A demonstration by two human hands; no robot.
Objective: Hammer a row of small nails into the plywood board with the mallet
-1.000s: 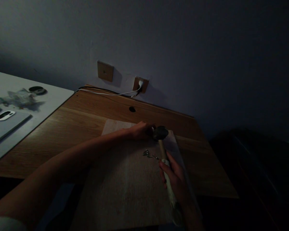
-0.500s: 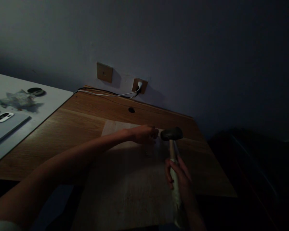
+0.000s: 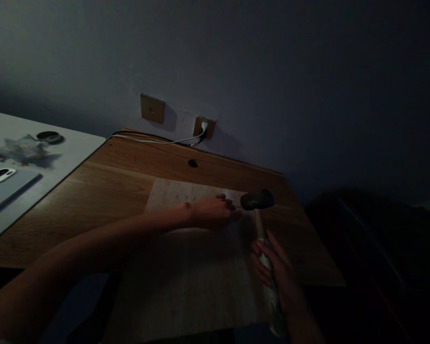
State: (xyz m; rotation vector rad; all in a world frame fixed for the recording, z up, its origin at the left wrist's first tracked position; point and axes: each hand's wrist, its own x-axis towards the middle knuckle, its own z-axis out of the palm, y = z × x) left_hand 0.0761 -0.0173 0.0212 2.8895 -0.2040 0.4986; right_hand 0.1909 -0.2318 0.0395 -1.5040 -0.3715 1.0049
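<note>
My right hand [image 3: 274,267] is closed round the pale handle of a hammer [image 3: 257,200], whose dark head hovers just above the far right part of a pale wooden board [image 3: 186,282]. My left hand [image 3: 215,211] rests on the board right beside the hammer head, fingers drawn together near the board's surface. Whether they pinch anything is too dark to tell. Small dots mark the board's far edge.
The board lies on a brown wooden desk [image 3: 103,191] against a wall with a switch plate [image 3: 152,108] and a socket with a white plug and cable [image 3: 202,128]. A white table [image 3: 39,157] with a phone and small items stands at the left. Dark space lies right.
The hammer head lifted off the board and shifted right. My left hand slid slightly right and nearer. The small metal pieces seen on the board earlier are hidden now.
</note>
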